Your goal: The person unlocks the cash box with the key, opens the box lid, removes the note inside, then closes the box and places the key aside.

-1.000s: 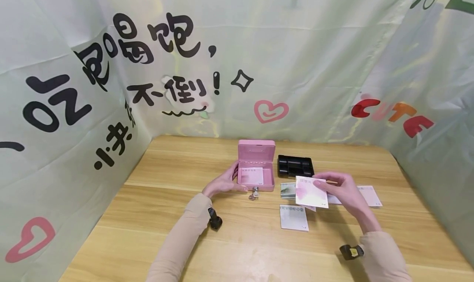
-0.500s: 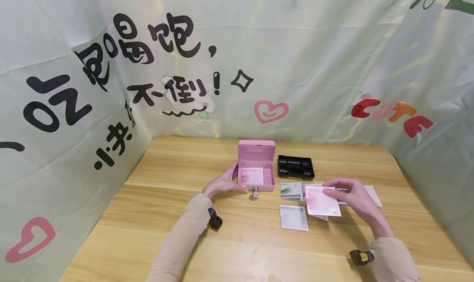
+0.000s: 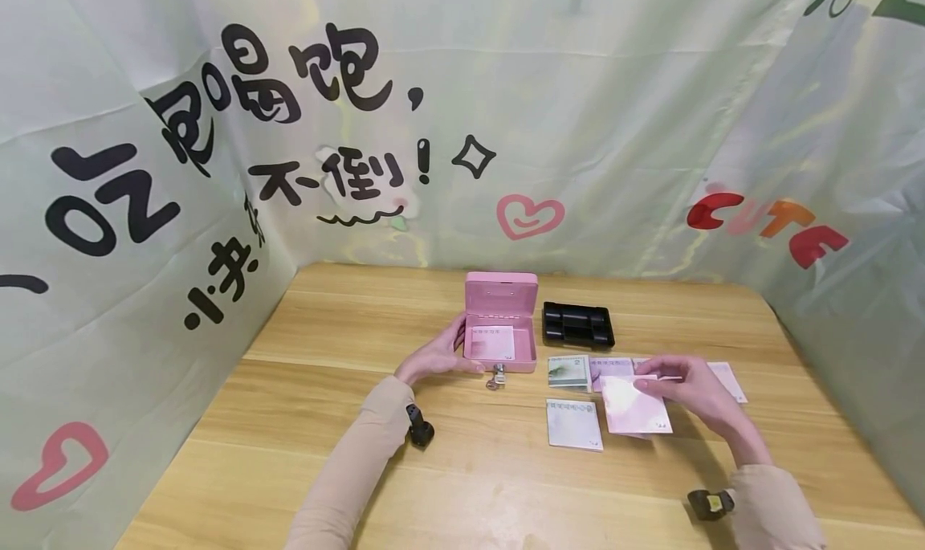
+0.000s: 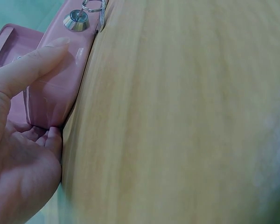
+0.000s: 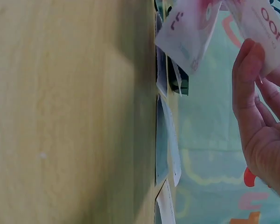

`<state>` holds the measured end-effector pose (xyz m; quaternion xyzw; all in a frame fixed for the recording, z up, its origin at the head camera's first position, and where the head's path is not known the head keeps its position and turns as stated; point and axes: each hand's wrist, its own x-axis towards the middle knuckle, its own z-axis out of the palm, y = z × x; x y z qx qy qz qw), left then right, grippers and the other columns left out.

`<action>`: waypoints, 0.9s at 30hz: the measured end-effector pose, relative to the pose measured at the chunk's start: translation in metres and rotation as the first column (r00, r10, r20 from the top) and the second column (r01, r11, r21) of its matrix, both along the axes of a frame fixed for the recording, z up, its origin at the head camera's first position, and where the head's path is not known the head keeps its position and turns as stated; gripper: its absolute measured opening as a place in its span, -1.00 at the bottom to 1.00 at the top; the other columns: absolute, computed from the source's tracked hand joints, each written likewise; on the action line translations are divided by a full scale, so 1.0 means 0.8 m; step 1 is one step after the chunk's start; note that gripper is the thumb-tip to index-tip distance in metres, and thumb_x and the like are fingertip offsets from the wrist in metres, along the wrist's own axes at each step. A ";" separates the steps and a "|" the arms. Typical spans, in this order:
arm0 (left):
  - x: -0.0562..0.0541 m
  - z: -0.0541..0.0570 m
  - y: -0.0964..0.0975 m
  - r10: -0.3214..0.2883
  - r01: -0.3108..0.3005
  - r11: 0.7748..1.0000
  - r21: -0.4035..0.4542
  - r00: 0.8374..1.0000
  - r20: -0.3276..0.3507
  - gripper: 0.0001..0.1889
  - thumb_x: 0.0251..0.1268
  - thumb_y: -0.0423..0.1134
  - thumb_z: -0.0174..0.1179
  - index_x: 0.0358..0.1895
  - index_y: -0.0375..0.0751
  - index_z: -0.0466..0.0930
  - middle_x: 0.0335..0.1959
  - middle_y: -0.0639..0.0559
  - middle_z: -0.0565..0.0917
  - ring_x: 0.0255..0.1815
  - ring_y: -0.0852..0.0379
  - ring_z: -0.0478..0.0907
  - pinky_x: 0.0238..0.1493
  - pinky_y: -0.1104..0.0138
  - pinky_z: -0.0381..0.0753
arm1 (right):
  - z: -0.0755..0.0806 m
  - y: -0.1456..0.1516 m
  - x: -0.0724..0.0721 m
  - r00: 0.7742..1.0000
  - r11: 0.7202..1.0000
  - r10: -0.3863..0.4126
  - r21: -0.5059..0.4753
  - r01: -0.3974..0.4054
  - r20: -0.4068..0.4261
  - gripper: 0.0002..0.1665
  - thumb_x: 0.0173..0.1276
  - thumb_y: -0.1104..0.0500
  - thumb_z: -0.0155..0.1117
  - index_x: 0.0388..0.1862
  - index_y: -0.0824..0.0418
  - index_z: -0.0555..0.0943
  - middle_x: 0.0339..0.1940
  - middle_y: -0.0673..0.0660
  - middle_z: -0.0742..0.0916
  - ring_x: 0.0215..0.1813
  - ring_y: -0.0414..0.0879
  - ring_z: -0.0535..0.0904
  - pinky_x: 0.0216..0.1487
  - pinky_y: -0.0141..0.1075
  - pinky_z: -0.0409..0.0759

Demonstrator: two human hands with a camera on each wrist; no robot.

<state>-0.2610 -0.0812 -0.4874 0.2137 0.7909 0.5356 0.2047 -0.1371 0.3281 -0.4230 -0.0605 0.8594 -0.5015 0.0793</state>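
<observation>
An open pink cash box point(image 3: 500, 295) stands with its lid raised, a pinkish banknote point(image 3: 493, 343) lying inside. My left hand point(image 3: 437, 354) grips its near left corner; in the left wrist view the thumb point(image 4: 35, 67) lies on the front wall and the fingers curl at the end wall. A key ring point(image 4: 94, 5) hangs from the lock point(image 4: 77, 19). Over the table, my right hand point(image 3: 694, 393) pinches a folded pink banknote point(image 3: 637, 409) by its upper right corner. The right wrist view shows this banknote point(image 5: 266, 28) marked 100, its two halves spread apart.
Behind my right hand runs a row of folded banknotes: a green one point(image 3: 568, 371), a purple one point(image 3: 610, 370) and others partly hidden, out to a pale one point(image 3: 727, 380). Nearer lies a pale bluish banknote point(image 3: 573, 425). A black compartment tray point(image 3: 578, 323) sits beside the box.
My right hand has moved right and toward me with the pink banknote, uncovering the green and purple banknotes behind it. My left hand stays on the cash box.
</observation>
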 end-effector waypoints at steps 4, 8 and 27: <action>0.000 0.000 0.000 -0.003 0.003 1.000 0.012 1.000 0.007 0.31 -0.03 -0.32 0.53 0.66 -0.10 -0.33 0.69 -0.18 -0.13 0.70 -0.10 -0.13 0.71 0.07 -0.11 | -0.003 0.000 -0.001 1.000 1.000 -0.005 0.026 0.005 0.016 -0.60 0.36 0.23 0.35 0.02 0.54 0.59 -0.33 -0.12 0.71 -0.32 -0.32 0.66 -0.31 -0.38 0.69; 0.000 0.001 0.001 -0.008 0.008 1.000 0.022 1.000 0.010 0.32 -0.03 -0.33 0.53 0.66 -0.11 -0.35 0.69 -0.18 -0.13 0.71 -0.08 -0.14 0.71 0.10 -0.11 | -0.005 0.000 -0.001 1.000 0.999 -0.009 0.043 0.008 0.019 -0.60 0.34 0.24 0.36 0.00 0.53 0.59 -0.32 -0.08 0.70 -0.33 -0.32 0.64 -0.33 -0.37 0.69; 0.000 0.000 0.000 -0.008 0.008 1.000 0.021 1.000 0.006 0.30 -0.01 -0.32 0.52 0.66 -0.10 -0.33 0.69 -0.20 -0.15 0.71 -0.12 -0.16 0.71 0.01 -0.12 | -0.018 0.000 -0.004 0.997 0.995 -0.006 0.095 -0.001 0.076 -0.66 0.32 0.26 0.38 -0.06 0.52 0.60 -0.55 -0.07 0.57 -0.61 -0.30 0.41 -0.58 -0.40 0.50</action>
